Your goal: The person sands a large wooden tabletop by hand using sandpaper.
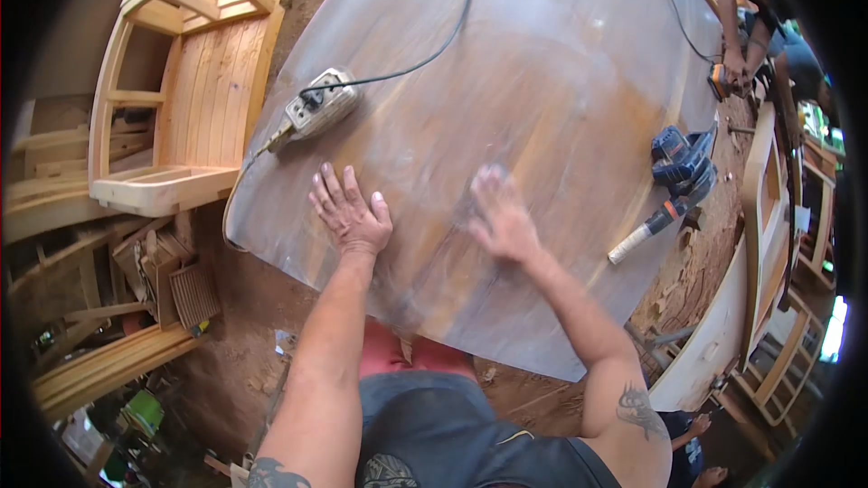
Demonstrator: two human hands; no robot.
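A large dusty wooden tabletop (434, 126) spreads out in front of me, streaked with pale dust. My left hand (351, 217) lies flat on it with the fingers spread, holding nothing. Further right, my right hand (503, 217) is on or just over the same surface, smeared by motion. Whether something is under its fingers cannot be made out. Beyond my left hand rests a worn power strip (321, 107) with a black plug in it. A blue power sander (683, 163) with a pale-tipped dust outlet lies near the tabletop's right edge.
A dark cable (461, 23) runs from the power strip across the tabletop's far part. At left stands a light wooden chair frame (181, 108) above stacked boards (117, 366). At far right, a co-worker's hands (737, 72) are at an orange-black tool (718, 81). Wooden frames (764, 217) stand below.
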